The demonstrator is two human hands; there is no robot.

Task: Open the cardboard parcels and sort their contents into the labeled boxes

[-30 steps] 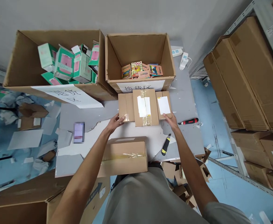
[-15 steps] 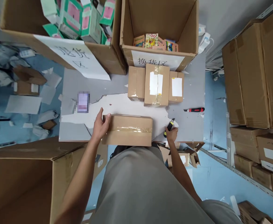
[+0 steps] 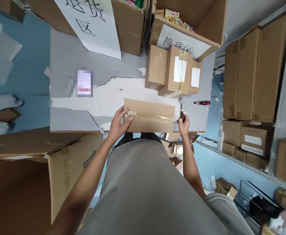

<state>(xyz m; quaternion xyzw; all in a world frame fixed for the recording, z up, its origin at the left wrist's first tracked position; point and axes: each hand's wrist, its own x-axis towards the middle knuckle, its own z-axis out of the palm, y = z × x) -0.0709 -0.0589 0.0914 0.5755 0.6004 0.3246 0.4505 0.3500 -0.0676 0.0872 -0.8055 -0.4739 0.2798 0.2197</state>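
Note:
A long cardboard box [image 3: 150, 122], with clear tape along its middle, lies at the front edge of the table. My left hand [image 3: 119, 124] grips its left end, thumb and fingers on the top and side. To the right of the box, my right hand [image 3: 184, 125] is closed around a black and yellow box cutter [image 3: 181, 112], its tip pointing away from me. A second box cutter [image 3: 202, 102], red and black, lies on the table further right.
Three small cartons [image 3: 177, 71] stand behind the box. Two large open cartons with paper signs [image 3: 184, 40] line the back. A pixelated phone-like item [image 3: 84, 83] lies at left. A large open carton [image 3: 74, 176] stands front left; a shelf of boxes [image 3: 250, 137] is at right.
The view has shifted and turned. My left hand now reaches onto the box's top at its left end. The box cutter in my right hand has swung upright and is closer to the box.

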